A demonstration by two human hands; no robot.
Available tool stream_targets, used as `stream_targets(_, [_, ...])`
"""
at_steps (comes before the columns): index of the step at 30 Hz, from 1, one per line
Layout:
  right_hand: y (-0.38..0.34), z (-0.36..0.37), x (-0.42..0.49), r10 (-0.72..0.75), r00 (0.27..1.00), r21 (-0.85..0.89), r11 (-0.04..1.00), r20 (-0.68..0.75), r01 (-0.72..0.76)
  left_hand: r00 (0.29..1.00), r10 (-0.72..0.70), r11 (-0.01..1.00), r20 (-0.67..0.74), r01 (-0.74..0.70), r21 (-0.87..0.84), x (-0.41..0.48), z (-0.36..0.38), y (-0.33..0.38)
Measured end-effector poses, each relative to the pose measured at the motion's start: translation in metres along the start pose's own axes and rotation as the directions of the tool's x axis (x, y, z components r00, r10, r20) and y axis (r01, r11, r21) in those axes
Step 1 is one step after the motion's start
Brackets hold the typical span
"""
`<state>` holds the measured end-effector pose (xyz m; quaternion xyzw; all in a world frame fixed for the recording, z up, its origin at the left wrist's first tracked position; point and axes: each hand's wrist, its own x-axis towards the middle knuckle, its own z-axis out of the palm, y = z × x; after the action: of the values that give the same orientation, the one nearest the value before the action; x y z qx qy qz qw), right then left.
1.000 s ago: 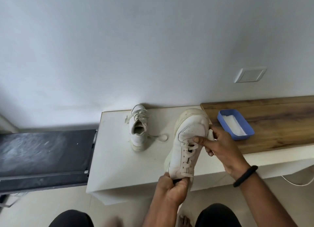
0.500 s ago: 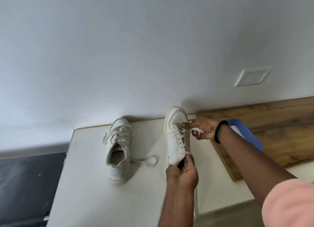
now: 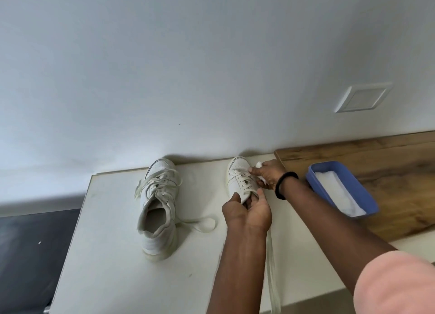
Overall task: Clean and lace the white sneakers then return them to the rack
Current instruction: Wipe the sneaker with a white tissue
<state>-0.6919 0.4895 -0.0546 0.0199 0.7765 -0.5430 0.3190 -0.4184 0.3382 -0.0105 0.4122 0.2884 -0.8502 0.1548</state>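
Note:
Two white sneakers are on a white table (image 3: pixel 113 255). The left sneaker (image 3: pixel 158 208) stands alone, toe to the wall, its laces loose and trailing to the right. My left hand (image 3: pixel 247 211) grips the heel end of the right sneaker (image 3: pixel 239 179), which points toward the wall. My right hand (image 3: pixel 267 173) holds a small white wipe (image 3: pixel 258 164) against that sneaker's right side near the laces. A long lace (image 3: pixel 271 271) hangs from the held sneaker down past the table's front edge.
A blue tray (image 3: pixel 367 196) holding white wipes sits on a wooden board (image 3: pixel 376 153) to the right. A white wall runs close behind the table, with a wall plate (image 3: pixel 361 98) on it. A dark surface (image 3: pixel 28 243) lies left of the table.
The right sneaker went from being held up and tilted to sitting low on the table near the wall. The camera has moved closer and higher over the table.

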Motion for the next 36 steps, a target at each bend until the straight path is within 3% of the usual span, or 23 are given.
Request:
stream_targets(1, [0.001, 0.002, -0.001, -0.043, 0.998, -0.019, 0.999, -0.037, 0.042, 0.99, -0.086, 0.995, -0.11, 0.08, -0.062, 0.018, 0.018, -0.04])
stream_targets(2, [0.003, 0.004, -0.002, -0.086, 0.994, -0.039, 0.996, -0.07, 0.084, 0.998, -0.066, 0.997, 0.008, 0.067, -0.042, 0.03, 0.017, -0.133])
stream_targets(4, [0.005, 0.008, -0.006, -0.176, 0.976, -0.087, 0.982, -0.127, 0.165, 0.999, 0.003, 0.999, 0.036, -0.005, 0.045, 0.051, 0.012, -0.157])
stream_targets(7, [0.008, 0.01, -0.007, -0.265, 0.947, -0.153, 0.959, -0.18, 0.239, 0.995, -0.049, 0.958, 0.09, 0.021, 0.286, 0.046, 0.017, -0.15])
stream_targets(12, [0.014, 0.007, -0.014, -0.313, 0.937, -0.179, 0.941, -0.152, 0.285, 0.99, -0.049, 0.969, 0.133, 0.015, 0.246, 0.022, 0.011, -0.149])
stream_targets(14, [0.011, 0.008, -0.034, -0.372, 0.911, -0.277, 0.907, -0.179, 0.316, 0.987, -0.05, 0.923, 0.155, -0.014, 0.384, -0.015, 0.004, -0.14])
stream_targets(15, [0.012, 0.008, -0.046, -0.402, 0.896, -0.311, 0.89, -0.188, 0.334, 0.981, 0.002, 0.871, 0.194, -0.097, 0.481, -0.033, -0.001, -0.133])
stream_targets(16, [0.012, 0.01, -0.061, -0.422, 0.884, -0.319, 0.882, -0.202, 0.347, 0.952, 0.091, 0.764, 0.291, -0.254, 0.593, -0.05, -0.003, -0.125])
stream_targets(17, [0.013, 0.013, -0.078, -0.433, 0.876, -0.304, 0.881, -0.212, 0.362, 0.879, 0.193, 0.548, 0.435, -0.465, 0.696, -0.062, -0.006, -0.111])
stream_targets(18, [0.014, 0.015, -0.098, -0.443, 0.872, -0.288, 0.88, -0.207, 0.378, 0.758, 0.26, 0.19, 0.598, -0.647, 0.738, -0.069, -0.008, -0.092])
stream_targets(19, [0.017, 0.019, -0.117, -0.45, 0.871, -0.281, 0.877, -0.195, 0.39, 0.599, 0.266, -0.269, 0.755, -0.706, 0.655, -0.072, -0.009, -0.069])
stream_targets(20, [0.02, 0.023, -0.135, -0.448, 0.874, -0.275, 0.878, -0.186, 0.392, 0.443, 0.203, -0.666, 0.873, -0.591, 0.455, -0.07, -0.009, -0.043])
stream_targets(21, [0.025, 0.027, -0.151, -0.445, 0.878, -0.268, 0.88, -0.179, 0.392, 0.362, 0.112, -0.893, 0.925, -0.372, 0.253, -0.069, -0.01, -0.018])
stream_targets(22, [0.031, 0.031, -0.166, -0.443, 0.88, -0.275, 0.879, -0.17, 0.389, 0.372, 0.05, -0.977, 0.927, -0.174, 0.122, -0.07, -0.009, 0.003])
stream_targets(24, [0.041, 0.039, -0.191, -0.482, 0.862, -0.347, 0.844, -0.156, 0.409, 0.491, 0.029, -0.998, 0.871, 0.063, -0.002, -0.073, -0.009, 0.029])
stream_targets(27, [0.048, 0.047, -0.204, -0.551, 0.816, -0.392, 0.799, -0.175, 0.456, 0.596, 0.039, -0.97, 0.802, 0.214, -0.112, -0.069, -0.014, 0.041])
stream_targets(30, [0.044, 0.051, -0.21, -0.525, 0.832, -0.356, 0.823, -0.181, 0.442, 0.603, 0.032, -0.946, 0.797, 0.275, -0.171, -0.06, -0.021, 0.041])
stream_targets(36, [0.05, 0.061, -0.228, -0.372, 0.924, -0.153, 0.921, -0.082, 0.358, 0.612, 0.189, -0.914, 0.768, 0.396, -0.09, -0.045, -0.03, 0.027])
